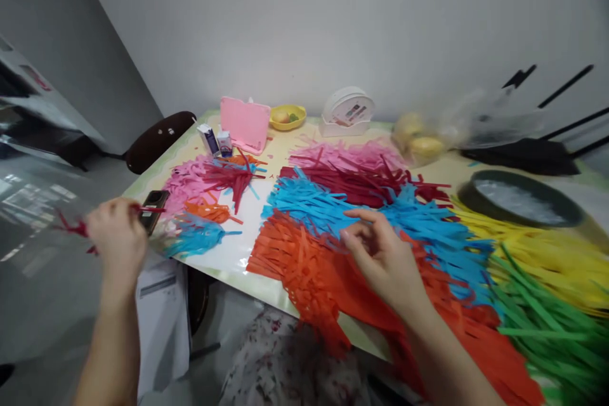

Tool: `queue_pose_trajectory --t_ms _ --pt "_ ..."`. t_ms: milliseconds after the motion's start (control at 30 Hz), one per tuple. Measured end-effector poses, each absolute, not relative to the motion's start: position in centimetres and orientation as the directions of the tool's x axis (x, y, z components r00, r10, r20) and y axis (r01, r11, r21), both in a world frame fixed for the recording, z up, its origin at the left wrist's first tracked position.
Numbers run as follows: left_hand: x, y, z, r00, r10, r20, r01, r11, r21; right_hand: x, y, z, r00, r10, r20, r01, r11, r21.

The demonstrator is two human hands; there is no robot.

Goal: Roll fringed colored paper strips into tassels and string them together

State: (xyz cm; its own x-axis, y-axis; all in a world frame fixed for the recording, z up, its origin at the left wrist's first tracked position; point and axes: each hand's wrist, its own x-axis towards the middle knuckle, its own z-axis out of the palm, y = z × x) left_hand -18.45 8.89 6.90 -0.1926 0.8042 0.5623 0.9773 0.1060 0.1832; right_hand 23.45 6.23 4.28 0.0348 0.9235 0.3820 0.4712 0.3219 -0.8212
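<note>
At the left edge of the table my left hand (118,233) is closed around a dark red paper tassel (73,226), whose strips stick out on both sides of the fist. My right hand (380,254) hovers above orange fringed paper (295,266) and blue fringed paper (309,203). Its thumb and index finger are curved and apart, with nothing clearly seen between them. Finished-looking tassels lie in a heap on the left: pink (185,181), dark red (238,181), orange (207,210) and blue (195,235). A phone (153,209) lies beside my left hand.
Dark red (342,184), pink (352,155), yellow (547,254) and green (547,311) fringe spreads rightward. Behind stand a pink tablet case (245,124), small cartons (209,139), a yellow fruit dish (288,117) and a white holder (347,113). A dark bowl (523,198) sits right.
</note>
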Motion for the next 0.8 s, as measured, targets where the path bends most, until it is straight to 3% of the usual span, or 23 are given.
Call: queue_pose_trajectory --t_ms 100,167,333,567,733,800 --pt "-13.8 9.0 2.1 0.013 0.936 0.352 0.991 -0.059 0.120 22.8 6.6 4.0 0.012 0.926 0.378 0.492 0.323 -0.809" --pt "-10.8 9.5 -1.4 0.081 0.974 0.212 0.981 -0.116 0.157 22.9 6.7 4.0 0.007 0.926 0.377 0.509 0.321 -0.798" --pt "-10.0 12.2 -4.6 0.062 0.984 0.169 0.982 -0.090 0.166 24.3 6.8 3.7 -0.028 0.939 0.342 0.523 0.305 -0.795" --pt "-11.7 15.1 -1.4 0.191 0.976 0.108 0.973 -0.202 0.109 29.9 9.4 2.6 -0.053 0.965 0.259 0.670 0.226 -0.707" --pt "-7.9 13.9 4.8 0.237 0.971 0.018 0.968 -0.235 -0.091 36.7 15.9 3.6 0.041 0.961 0.275 0.895 0.087 -0.437" --pt "-3.4 15.4 7.2 0.322 0.947 0.013 0.943 -0.319 -0.092 37.7 19.6 3.9 0.059 0.967 0.249 0.941 0.030 -0.338"
